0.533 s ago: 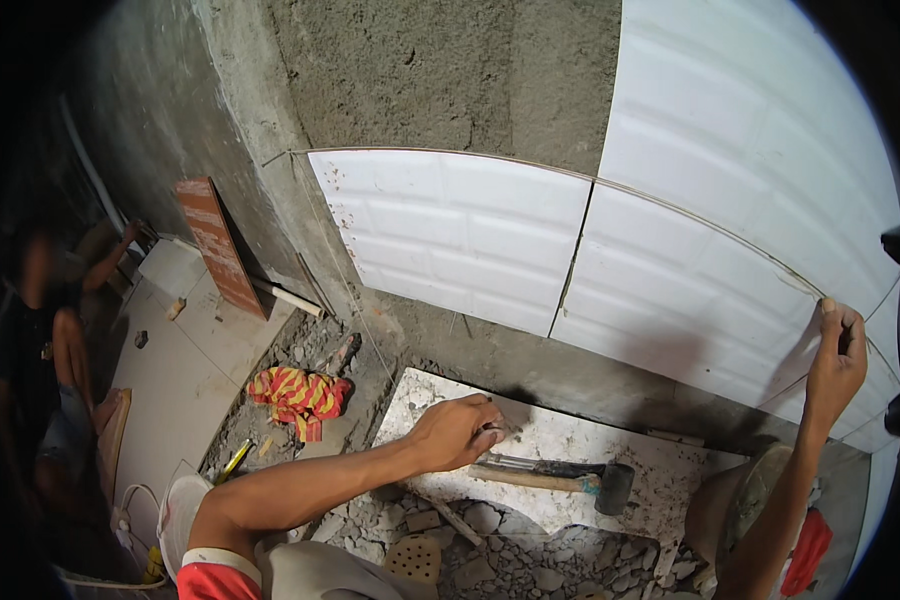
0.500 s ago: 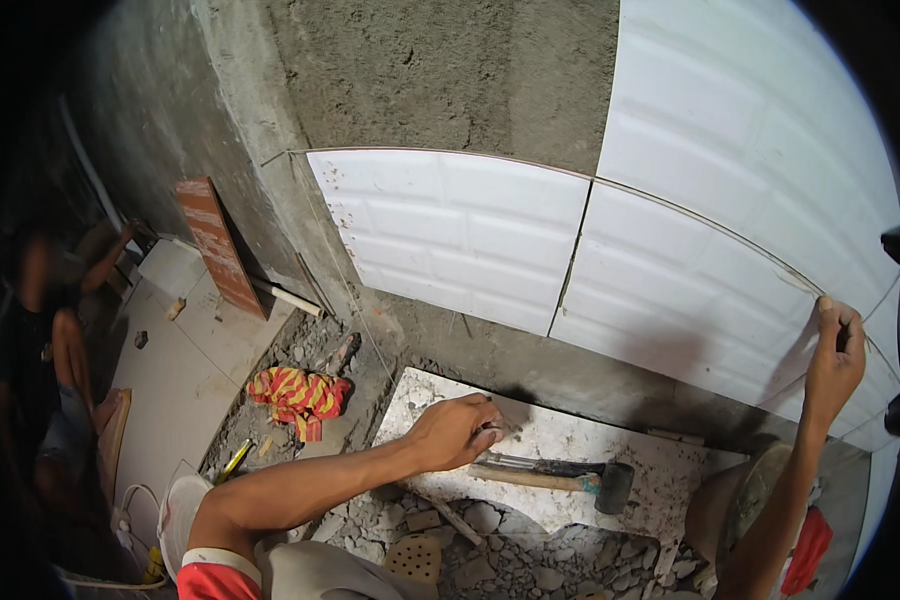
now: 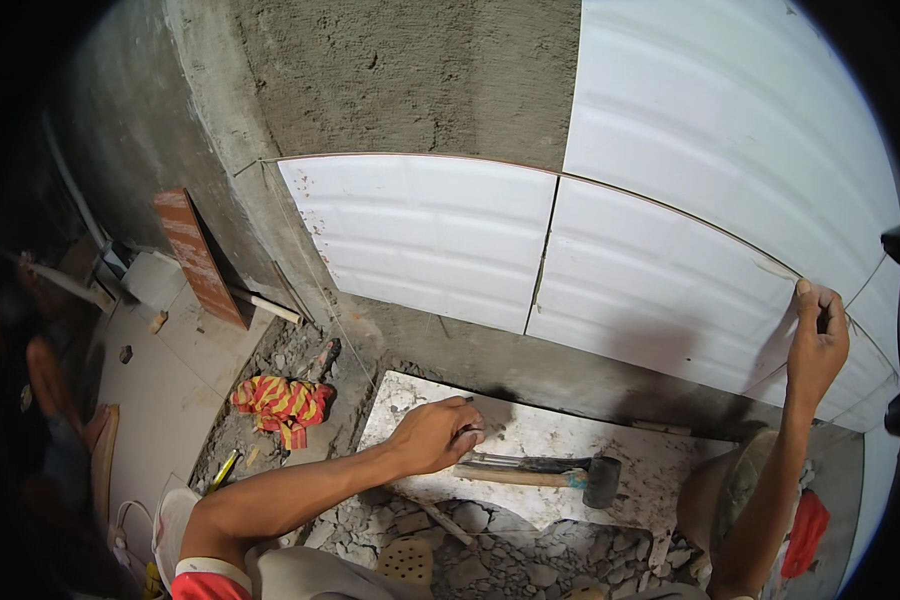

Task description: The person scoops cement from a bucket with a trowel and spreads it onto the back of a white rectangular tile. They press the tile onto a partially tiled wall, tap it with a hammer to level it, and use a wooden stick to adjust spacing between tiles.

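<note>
My right hand (image 3: 820,335) is raised to the white wall tiles, fingers pinched at the seam between the upper tile (image 3: 720,120) and the lower right tile (image 3: 660,285). A thin pale string (image 3: 780,271) runs along this seam into its fingertips. My left hand (image 3: 438,435) is closed, held over a white, dirt-speckled board (image 3: 660,470); whatever its fingers hold is hidden. Just beside it on the board lies a hammer (image 3: 600,482) with a dark head and wooden handle. Another white tile (image 3: 420,225) is set on the wall further left.
Rubble (image 3: 510,560) surrounds the board. A bucket (image 3: 735,490) stands by my right forearm, with a red cloth (image 3: 803,535) beyond it. Left lie a red-and-yellow striped cloth (image 3: 285,405) and a leaning brown tile (image 3: 200,260). Another person (image 3: 55,390) sits at the far left.
The view has shifted slightly, so the wall and board sit further left. My right hand stays at the seam, my left over the board. The other person's arm has moved.
</note>
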A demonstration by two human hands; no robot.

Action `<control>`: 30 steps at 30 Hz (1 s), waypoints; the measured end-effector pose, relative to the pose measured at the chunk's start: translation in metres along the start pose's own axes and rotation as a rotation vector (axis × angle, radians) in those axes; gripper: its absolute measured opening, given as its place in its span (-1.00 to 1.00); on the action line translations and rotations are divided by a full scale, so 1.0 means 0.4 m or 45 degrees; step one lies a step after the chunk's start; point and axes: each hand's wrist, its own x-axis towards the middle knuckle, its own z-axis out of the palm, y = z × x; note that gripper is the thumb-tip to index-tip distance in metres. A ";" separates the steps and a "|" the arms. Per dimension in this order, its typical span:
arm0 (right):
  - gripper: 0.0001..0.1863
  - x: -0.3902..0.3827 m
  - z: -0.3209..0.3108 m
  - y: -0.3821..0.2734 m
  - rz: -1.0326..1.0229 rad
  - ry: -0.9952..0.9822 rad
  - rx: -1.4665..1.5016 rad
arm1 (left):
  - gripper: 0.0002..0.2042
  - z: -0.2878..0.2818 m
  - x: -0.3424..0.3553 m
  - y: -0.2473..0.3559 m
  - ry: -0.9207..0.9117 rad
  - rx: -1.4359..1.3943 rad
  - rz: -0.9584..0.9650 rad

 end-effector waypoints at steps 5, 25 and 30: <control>-0.71 0.002 -0.003 0.005 0.015 -0.014 -0.038 | -0.80 0.007 0.000 -0.008 -0.011 0.002 -0.006; -0.64 0.019 -0.005 0.055 0.024 -0.076 -0.073 | -0.33 -0.350 0.135 -0.036 1.676 0.635 0.015; -0.65 0.023 -0.008 0.057 -0.032 -0.111 -0.012 | -0.27 -0.381 0.162 -0.035 1.613 0.448 -0.121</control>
